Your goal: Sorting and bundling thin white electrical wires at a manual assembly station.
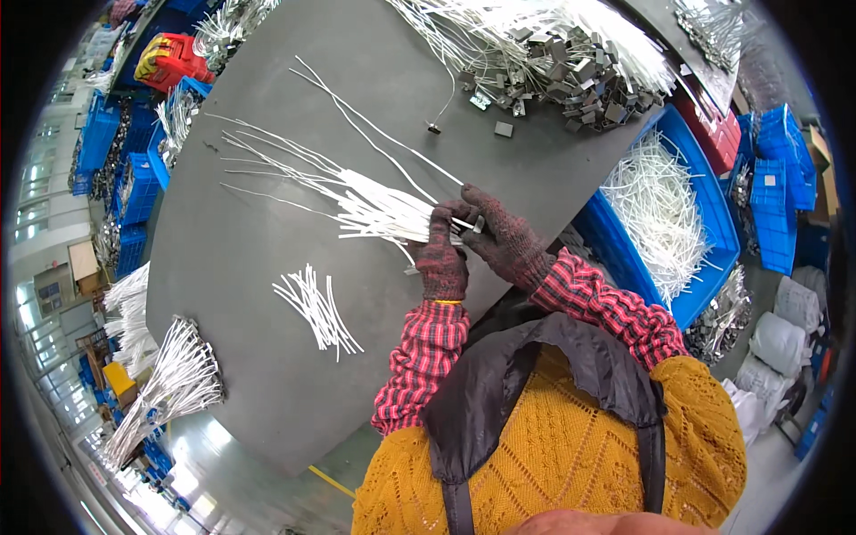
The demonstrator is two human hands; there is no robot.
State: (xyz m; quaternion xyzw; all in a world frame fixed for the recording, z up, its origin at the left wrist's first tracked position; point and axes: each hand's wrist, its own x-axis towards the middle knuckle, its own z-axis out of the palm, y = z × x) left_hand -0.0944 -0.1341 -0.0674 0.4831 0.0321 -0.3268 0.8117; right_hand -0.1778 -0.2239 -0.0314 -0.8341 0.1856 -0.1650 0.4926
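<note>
My left hand (443, 259), in a dark knit glove, is closed around one end of a bundle of white sleeved wires (379, 203). Their thin bare leads fan out to the upper left over the table. Close against it, my gloved right hand (506, 239) pinches a white wire (406, 147) whose long double lead runs up and left. At the fingertips a small metal end piece (479, 225) shows; the fingers hide part of it. Left of my hands, a loose group of short white sleeves (319, 312) lies on the dark grey table (259, 254).
At the far right of the table, a heap of metal-capped wires (580, 80) spreads out. A blue bin (713, 254) of white sleeves stands to the right. Tied wire bundles (178, 379) overhang the left edge. One small metal block (504, 129) lies before the heap.
</note>
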